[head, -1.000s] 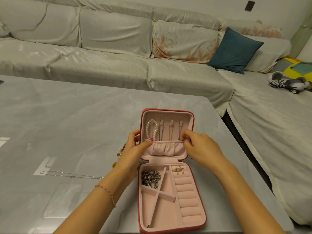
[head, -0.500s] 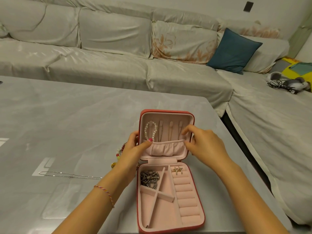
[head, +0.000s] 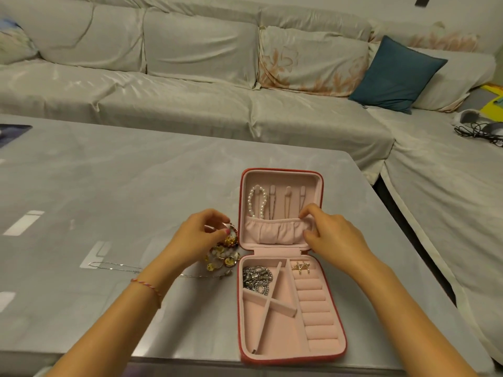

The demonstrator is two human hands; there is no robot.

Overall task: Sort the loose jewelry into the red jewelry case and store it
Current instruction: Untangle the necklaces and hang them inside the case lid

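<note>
Two hands are at work by the red jewelry case (head: 321, 346), which lies open on the gray surface (head: 122, 186), near its front edge. The left hand (head: 196, 235) is just left of the case, and its fingers are pinched shut on a beaded piece from the jewelry pile (head: 221, 257). The right hand (head: 334, 235) is on the case lid, its fingers pinched on the top edge of the soft pink pocket (head: 275, 229).

Inside the case I count one pearl bracelet (head: 257, 200) hanging in the lid, one silver chain bundle (head: 255, 276) in the bottom left part, and one gold piece (head: 300, 267) on the top ring roll. Left of the case lies one thin silver necklace (head: 117, 265) stretched out flat. The pile holds a few pieces, but they are too tangled to count.

These things look small and light. The beads look hard and smooth, so they may slip. The thin necklace looks floppy and could knot or snag; I would lift it near the middle, slowly. The pile may come up all together, so pick one strand at a time. The pocket is soft cloth and bends easily.
</note>
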